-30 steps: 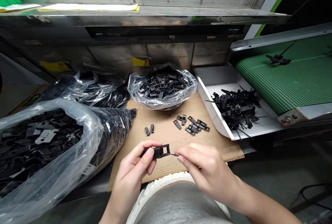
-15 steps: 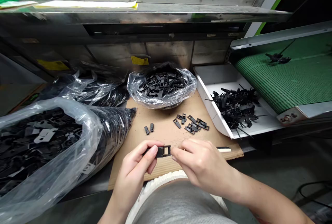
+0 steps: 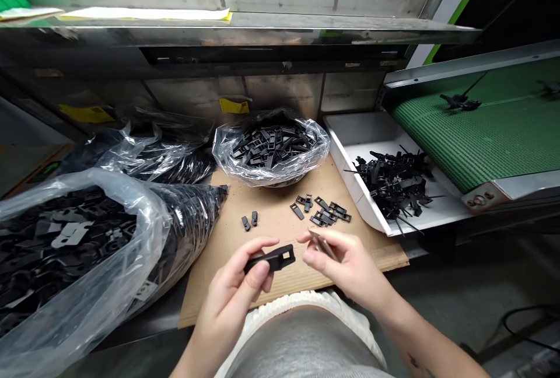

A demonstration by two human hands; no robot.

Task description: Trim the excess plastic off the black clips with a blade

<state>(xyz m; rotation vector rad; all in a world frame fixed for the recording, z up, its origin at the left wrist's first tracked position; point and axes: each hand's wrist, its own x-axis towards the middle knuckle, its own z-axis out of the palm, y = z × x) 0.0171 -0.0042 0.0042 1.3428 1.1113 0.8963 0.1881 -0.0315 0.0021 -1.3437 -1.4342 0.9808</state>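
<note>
Over the cardboard sheet (image 3: pixel 219 232), our right fingers (image 3: pixel 319 262), pinching a thin blade (image 3: pixel 324 245), have drawn clear of the black plastic clip (image 3: pixel 276 259) our left fingers (image 3: pixel 256 277) pinch—its windowed end untouched.

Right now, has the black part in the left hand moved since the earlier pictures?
Yes. Judged against the cardboard, the black part in the left hand has shifted slightly to the right.
</note>
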